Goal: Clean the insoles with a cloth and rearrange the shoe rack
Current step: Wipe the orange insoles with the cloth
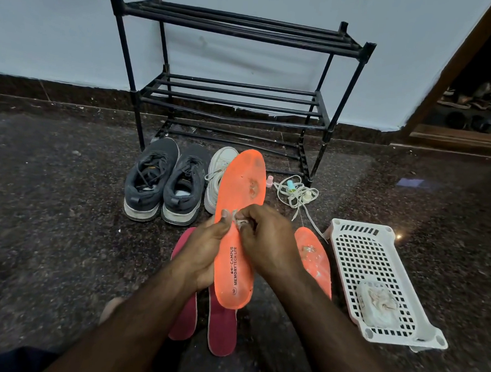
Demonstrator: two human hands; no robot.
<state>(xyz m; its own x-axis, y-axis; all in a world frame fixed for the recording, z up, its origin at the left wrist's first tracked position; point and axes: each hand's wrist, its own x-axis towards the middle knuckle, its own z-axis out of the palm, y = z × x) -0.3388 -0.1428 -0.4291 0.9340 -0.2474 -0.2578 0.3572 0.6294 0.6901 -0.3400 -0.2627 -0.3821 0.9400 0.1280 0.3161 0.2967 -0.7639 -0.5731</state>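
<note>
**Orange insole held up and wiped in front of the shoe rack**

Two bare forearms reach up from the bottom edge of the frame and meet at its middle. Between them the left hand [205,252] grips an orange insole [238,214] from behind, its thumb curled round the left edge, so the insole stands tilted with the toe up and the printed heel down. At the same spot the right hand [266,244] has its fingers curled and pinches a small pale cloth [240,223] against the face of the insole, just beside the left thumb.

Below the hands, two dark red insoles [221,328] lie side by side on the speckled dark floor [50,202], partly hidden by the arms. A second orange insole [314,259] lies flat to the right of centre, with pale flecks on it.

Right of that sits a white plastic basket [358,250] with a crumpled pale wad in its near end.

Above centre, a pair of grey sneakers [167,181] stands heels toward the camera, with a white shoe [217,178] just beside them, partly behind the raised insole. Loose white laces [295,194] lie tangled to the right with some small pastel pieces among them.

Behind these, a black three-shelf rack [235,99] stands against the pale wall in the upper middle of the frame.
</note>
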